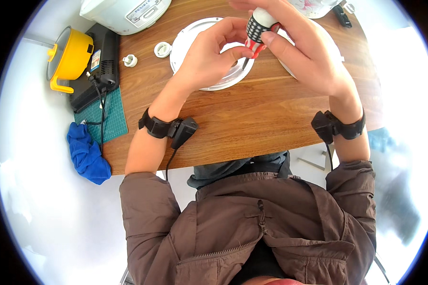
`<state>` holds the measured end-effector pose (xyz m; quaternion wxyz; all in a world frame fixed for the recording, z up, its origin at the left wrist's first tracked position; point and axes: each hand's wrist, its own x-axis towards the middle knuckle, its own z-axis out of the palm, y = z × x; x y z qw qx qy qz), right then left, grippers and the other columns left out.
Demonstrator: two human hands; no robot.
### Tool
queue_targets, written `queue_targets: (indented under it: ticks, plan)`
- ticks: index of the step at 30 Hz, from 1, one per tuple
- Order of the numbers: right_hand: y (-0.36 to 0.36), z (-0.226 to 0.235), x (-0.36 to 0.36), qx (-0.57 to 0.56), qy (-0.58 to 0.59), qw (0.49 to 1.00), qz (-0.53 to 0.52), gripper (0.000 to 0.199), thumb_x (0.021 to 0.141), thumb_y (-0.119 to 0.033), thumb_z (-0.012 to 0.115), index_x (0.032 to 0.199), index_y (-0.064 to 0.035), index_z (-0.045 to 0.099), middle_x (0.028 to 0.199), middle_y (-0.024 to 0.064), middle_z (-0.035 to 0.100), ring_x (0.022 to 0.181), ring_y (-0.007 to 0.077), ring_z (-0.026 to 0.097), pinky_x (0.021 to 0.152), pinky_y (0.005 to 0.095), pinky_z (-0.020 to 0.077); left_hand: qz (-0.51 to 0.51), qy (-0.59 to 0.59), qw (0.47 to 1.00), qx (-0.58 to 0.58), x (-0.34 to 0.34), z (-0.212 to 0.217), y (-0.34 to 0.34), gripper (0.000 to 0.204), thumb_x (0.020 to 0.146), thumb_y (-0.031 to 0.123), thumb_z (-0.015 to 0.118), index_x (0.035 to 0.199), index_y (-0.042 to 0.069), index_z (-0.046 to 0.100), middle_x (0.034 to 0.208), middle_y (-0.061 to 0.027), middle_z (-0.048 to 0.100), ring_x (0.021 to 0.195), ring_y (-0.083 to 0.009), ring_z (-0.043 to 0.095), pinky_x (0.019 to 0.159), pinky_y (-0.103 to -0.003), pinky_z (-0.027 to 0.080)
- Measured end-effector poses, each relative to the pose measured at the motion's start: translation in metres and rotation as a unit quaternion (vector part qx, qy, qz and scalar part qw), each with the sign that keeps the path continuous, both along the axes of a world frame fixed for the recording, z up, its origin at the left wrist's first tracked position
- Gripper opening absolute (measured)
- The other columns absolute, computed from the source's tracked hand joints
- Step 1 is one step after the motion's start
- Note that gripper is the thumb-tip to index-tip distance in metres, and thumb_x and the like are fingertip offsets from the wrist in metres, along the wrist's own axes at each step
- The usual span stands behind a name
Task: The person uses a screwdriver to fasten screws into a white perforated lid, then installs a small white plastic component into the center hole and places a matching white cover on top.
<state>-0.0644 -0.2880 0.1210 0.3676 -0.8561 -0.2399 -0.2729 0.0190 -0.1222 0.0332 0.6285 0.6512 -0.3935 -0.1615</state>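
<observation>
Two hands (209, 54), checkered screwdriver (257, 28) (red-trimmed handle)

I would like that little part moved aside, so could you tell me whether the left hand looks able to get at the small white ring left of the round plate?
Probably yes: the small white ring lies uncovered on the table beside the left hand.

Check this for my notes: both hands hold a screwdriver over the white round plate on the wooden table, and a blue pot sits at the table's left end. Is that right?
Not quite. In the head view the pot at the left end is yellow, not blue; the blue thing there is a cloth. The rest stands: left hand and right hand hold the screwdriver over the white round plate on the wooden table.
</observation>
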Motion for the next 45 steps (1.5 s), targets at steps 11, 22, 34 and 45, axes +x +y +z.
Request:
queue_targets:
  ticks: [11, 22, 34, 45]
  plan:
    - [-0.026, -0.01, 0.013, -0.035, -0.002, 0.997, 0.067, 0.053, 0.09, -0.01, 0.071, 0.139, 0.0005, 0.053, 0.112, 0.0187, 0.067, 0.095, 0.0333, 0.068, 0.08, 0.039, 0.0548, 0.022, 0.036, 0.999, -0.032, 0.002, 0.001, -0.001, 0.046, 0.082, 0.002, 0.085, 0.121, 0.0, 0.061, 0.101, -0.0045, 0.07, 0.1, -0.0132, 0.067, 0.086, -0.027, 0.056]
    - [-0.017, -0.015, 0.019, -0.104, -0.04, 0.993, -0.041, 0.052, 0.089, -0.013, 0.075, 0.136, -0.0005, 0.056, 0.111, 0.0144, 0.068, 0.095, 0.0282, 0.068, 0.076, 0.036, 0.0544, 0.024, 0.047, 0.997, 0.059, -0.001, 0.017, 0.003, 0.042, 0.084, 0.002, 0.082, 0.121, 0.002, 0.063, 0.106, -0.0022, 0.069, 0.104, -0.0116, 0.065, 0.092, -0.03, 0.053]
    - [-0.04, 0.005, 0.008, -0.088, 0.049, 0.992, 0.071, 0.044, 0.09, -0.008, 0.074, 0.131, -0.0028, 0.059, 0.113, 0.0135, 0.066, 0.095, 0.0279, 0.067, 0.076, 0.033, 0.0545, 0.013, -0.08, 0.996, 0.046, 0.0, -0.002, 0.002, 0.03, 0.09, 0.01, 0.078, 0.116, 0.001, 0.068, 0.105, -0.0066, 0.075, 0.104, -0.0178, 0.07, 0.098, -0.034, 0.052]
    - [-0.041, 0.001, 0.012, -0.051, 0.103, 0.986, 0.122, 0.054, 0.093, 0.004, 0.062, 0.145, -0.0008, 0.05, 0.128, 0.0165, 0.065, 0.113, 0.029, 0.067, 0.091, 0.0353, 0.0551, -0.02, -0.137, 0.981, 0.135, 0.008, 0.003, 0.014, 0.037, 0.094, 0.019, 0.074, 0.125, 0.001, 0.065, 0.122, -0.0106, 0.071, 0.119, -0.0254, 0.064, 0.102, -0.038, 0.049]
